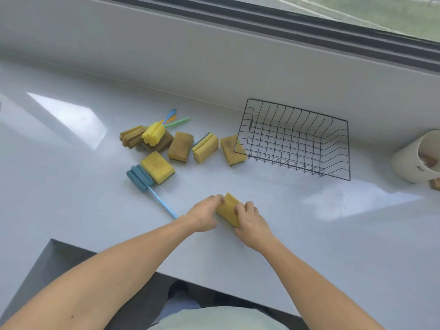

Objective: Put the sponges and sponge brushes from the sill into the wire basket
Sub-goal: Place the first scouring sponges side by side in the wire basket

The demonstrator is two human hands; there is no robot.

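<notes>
Pinching the yellow sponge (229, 209) between left hand (204, 215) and right hand (252, 222), the person probably finds it light, soft and easiest gripped by its sides.

This looks like a home, at a wide window sill (309, 222) of glossy pale grey under a dark-framed window (357, 27) with grass outside. Household cleaning things lie toward the sill's far edge: kitchen sponges (181, 146), sponge brushes (140, 177) with coloured handles, and a black wire basket (297, 139). At the right edge stands a white mug (409, 163).
</notes>
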